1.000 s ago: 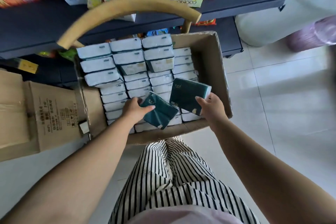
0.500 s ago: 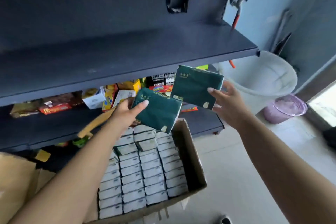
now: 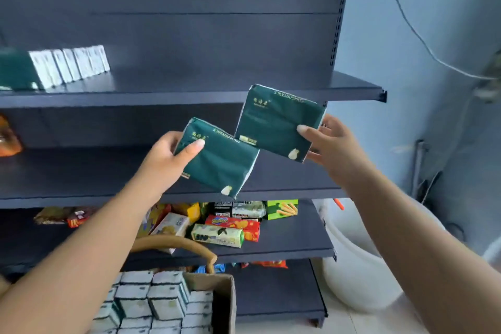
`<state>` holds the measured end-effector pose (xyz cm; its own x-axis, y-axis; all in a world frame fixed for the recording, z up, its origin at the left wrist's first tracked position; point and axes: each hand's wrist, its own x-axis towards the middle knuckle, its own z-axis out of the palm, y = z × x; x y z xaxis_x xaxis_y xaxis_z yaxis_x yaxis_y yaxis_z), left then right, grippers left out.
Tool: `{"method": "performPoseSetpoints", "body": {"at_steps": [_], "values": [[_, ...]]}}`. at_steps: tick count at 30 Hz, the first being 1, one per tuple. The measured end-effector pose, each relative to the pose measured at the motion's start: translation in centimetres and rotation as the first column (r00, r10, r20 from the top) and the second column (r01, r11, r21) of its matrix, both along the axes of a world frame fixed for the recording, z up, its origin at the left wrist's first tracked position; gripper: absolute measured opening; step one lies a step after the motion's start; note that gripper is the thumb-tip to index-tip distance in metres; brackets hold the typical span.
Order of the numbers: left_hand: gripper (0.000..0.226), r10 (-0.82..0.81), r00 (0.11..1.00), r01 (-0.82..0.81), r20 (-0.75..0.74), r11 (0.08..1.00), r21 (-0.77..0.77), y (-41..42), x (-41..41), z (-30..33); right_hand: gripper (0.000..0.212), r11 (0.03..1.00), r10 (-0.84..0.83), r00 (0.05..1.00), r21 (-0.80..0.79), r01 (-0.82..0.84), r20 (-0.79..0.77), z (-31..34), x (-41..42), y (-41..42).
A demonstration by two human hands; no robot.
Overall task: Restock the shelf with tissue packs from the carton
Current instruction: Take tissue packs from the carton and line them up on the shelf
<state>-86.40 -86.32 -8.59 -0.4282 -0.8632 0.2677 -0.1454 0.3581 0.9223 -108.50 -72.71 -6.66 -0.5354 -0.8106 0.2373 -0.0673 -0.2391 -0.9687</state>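
My left hand [image 3: 165,160] grips a dark green tissue pack [image 3: 219,163] by its left edge, in front of the middle shelf. My right hand [image 3: 329,144] holds a second green tissue pack [image 3: 273,122] slightly higher, its top corner level with the upper shelf [image 3: 189,89]. A row of several tissue packs [image 3: 67,65] stands on that shelf at the far left. Below, the open carton [image 3: 225,295] holds several more packs [image 3: 160,298] stacked on end.
A lower shelf [image 3: 284,241] carries snack boxes [image 3: 230,228]. A curved wooden chair back [image 3: 176,245] arches over the carton. A white bucket [image 3: 352,260] stands on the tiled floor to the right, by the blue wall with a hanging cable [image 3: 423,43].
Both hands have lifted their tissue packs out of the carton and up to shelf height. My view has tilted up from the carton to the shelves.
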Motion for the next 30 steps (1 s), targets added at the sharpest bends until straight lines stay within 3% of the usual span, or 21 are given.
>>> {"method": "performPoseSetpoints", "body": {"at_steps": [3,8,13,18,21,27,30], "values": [[0.009,0.102,0.994,-0.105,-0.029,0.987,-0.119,-1.2,-2.1,1.3,0.016,1.000,0.002,0.998,-0.014,-0.003,-0.069,1.9,-2.0,-1.7],[0.018,0.183,0.971,-0.217,-0.152,0.943,-0.252,-5.1,-5.6,3.9,0.027,0.997,0.066,0.990,-0.033,-0.070,-0.123,6.0,-5.3,-6.9],[0.021,0.255,0.940,-0.311,-0.228,0.914,-0.262,-10.5,-7.9,6.1,0.015,0.993,0.109,0.978,-0.025,-0.115,-0.180,9.9,-7.6,-14.2],[0.022,0.331,0.915,-0.381,-0.231,0.896,-0.227,-14.5,-9.0,7.3,0.044,0.973,0.230,0.957,0.018,-0.231,-0.179,11.6,-8.2,-20.2],[0.022,0.390,0.900,-0.428,-0.194,0.874,-0.230,-16.4,-9.0,7.4,0.045,0.947,0.322,0.933,0.056,-0.317,-0.159,12.0,-8.4,-23.5],[0.012,0.578,0.800,-0.599,-0.163,0.782,-0.173,-18.5,-7.3,7.4,0.039,0.825,0.565,0.809,0.132,-0.549,-0.162,13.4,-7.3,-31.0],[0.011,0.650,0.737,-0.675,-0.183,0.720,-0.161,-19.7,-6.6,7.6,0.042,0.795,0.607,0.765,0.160,-0.585,-0.216,14.1,-6.5,-35.1]]}}
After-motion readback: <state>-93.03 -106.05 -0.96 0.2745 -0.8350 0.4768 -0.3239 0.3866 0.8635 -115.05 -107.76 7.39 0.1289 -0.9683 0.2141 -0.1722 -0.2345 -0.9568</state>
